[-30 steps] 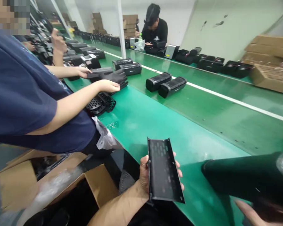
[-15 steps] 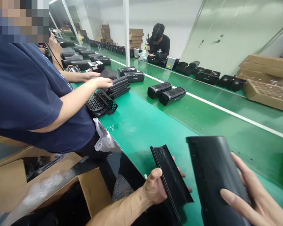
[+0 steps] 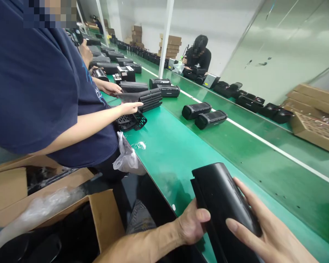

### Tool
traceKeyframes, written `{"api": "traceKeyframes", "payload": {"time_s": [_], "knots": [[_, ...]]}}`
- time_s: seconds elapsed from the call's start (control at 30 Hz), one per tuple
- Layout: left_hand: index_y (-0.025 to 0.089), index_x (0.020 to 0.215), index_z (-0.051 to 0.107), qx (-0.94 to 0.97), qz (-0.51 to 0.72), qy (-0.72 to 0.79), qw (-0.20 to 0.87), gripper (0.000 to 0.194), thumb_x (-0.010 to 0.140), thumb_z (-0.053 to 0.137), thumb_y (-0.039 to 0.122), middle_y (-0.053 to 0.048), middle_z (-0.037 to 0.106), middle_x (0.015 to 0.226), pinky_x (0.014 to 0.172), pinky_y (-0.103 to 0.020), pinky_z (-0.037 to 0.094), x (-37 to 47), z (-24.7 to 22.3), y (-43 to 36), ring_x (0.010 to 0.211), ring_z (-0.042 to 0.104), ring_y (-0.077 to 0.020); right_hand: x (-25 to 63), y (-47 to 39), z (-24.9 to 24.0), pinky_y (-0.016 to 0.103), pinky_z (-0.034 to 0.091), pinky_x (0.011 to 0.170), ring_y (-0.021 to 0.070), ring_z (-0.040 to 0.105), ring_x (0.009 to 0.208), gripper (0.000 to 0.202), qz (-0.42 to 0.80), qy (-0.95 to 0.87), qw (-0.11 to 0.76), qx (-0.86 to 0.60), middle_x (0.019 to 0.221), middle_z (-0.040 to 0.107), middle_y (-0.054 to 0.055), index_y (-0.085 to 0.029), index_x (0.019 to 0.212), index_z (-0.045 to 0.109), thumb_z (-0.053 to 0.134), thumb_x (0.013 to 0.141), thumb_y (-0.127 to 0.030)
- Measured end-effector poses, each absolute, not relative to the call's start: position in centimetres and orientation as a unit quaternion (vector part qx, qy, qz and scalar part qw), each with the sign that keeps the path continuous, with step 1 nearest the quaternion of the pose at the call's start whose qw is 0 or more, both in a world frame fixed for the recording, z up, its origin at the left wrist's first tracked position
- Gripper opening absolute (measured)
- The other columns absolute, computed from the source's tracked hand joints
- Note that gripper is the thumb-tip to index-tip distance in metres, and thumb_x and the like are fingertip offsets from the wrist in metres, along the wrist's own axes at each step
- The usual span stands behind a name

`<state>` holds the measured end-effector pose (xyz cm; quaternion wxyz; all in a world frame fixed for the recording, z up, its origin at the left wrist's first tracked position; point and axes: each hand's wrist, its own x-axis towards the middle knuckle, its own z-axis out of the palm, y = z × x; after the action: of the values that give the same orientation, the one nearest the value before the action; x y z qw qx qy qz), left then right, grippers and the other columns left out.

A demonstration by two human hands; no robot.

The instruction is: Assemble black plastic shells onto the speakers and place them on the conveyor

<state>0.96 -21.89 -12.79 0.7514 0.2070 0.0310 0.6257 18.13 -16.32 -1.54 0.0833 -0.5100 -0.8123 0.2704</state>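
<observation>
Cardboard box [image 3: 106, 219] holding dark parts [image 3: 45, 249]; left hand [image 3: 192, 223] grips black panel [image 3: 213, 239], right hand [image 3: 265, 228] clasps black shell [image 3: 222, 197].

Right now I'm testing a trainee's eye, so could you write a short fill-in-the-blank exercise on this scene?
The left hand holds a panel, the right hand a housing; both parts are ____.
The long stripe beyond them is ____.
The bench surface is coloured ____.
The nearest open box is made of ____.

Missing words: black; white; green; cardboard.
</observation>
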Motion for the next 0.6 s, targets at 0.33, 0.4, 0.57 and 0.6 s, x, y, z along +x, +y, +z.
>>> {"api": "traceKeyframes", "payload": {"time_s": [0.33,0.4,0.57,0.6], "knots": [[0.011,0.139,0.068,0.177,0.63,0.029,0.756,0.076,0.077,0.088,0.051,-0.023,0.07,0.14,0.117,-0.055,0.044,1.0,-13.7,-21.6,0.134,0.064,-0.0441,18.3,-16.2,-2.8,0.058,0.063,0.101,0.0451,0.065,0.136,0.097,0.268,-0.798,0.047,-0.538,0.162,0.056,0.013,-0.039,0.173,0.024,0.065,0.091,-0.072],[0.011,0.14,0.068,0.168,0.632,0.038,0.755,0.077,0.077,0.089,0.051,-0.023,0.07,0.139,0.117,-0.055,0.045,1.1,-14.0,-21.7,0.134,0.064,-0.0437,18.3,-16.2,-2.8,0.059,0.063,0.102,0.0461,0.063,0.138,0.098,0.264,-0.799,0.039,-0.538,0.163,0.054,0.014,-0.038,0.174,0.022,0.063,0.092,-0.073],[0.012,0.146,0.064,0.154,0.631,0.064,0.757,0.087,0.075,0.091,0.055,-0.024,0.07,0.14,0.115,-0.055,0.048,1.4,-14.7,-21.8,0.132,0.066,-0.0434,18.5,-16.4,-3.1,0.058,0.063,0.102,0.0467,0.062,0.139,0.1,0.266,-0.798,0.021,-0.54,0.163,0.055,0.014,-0.034,0.176,0.018,0.06,0.093,-0.075],[0.012,0.146,0.064,0.154,0.629,0.07,0.759,0.088,0.074,0.091,0.055,-0.025,0.07,0.14,0.114,-0.055,0.048,1.4,-14.7,-21.9,0.132,0.066,-0.0435,18.5,-16.4,-3.3,0.058,0.064,0.1,0.0468,0.062,0.139,0.101,0.264,-0.798,0.022,-0.541,0.162,0.056,0.015,-0.034,0.176,0.018,0.06,0.093,-0.075]]}}
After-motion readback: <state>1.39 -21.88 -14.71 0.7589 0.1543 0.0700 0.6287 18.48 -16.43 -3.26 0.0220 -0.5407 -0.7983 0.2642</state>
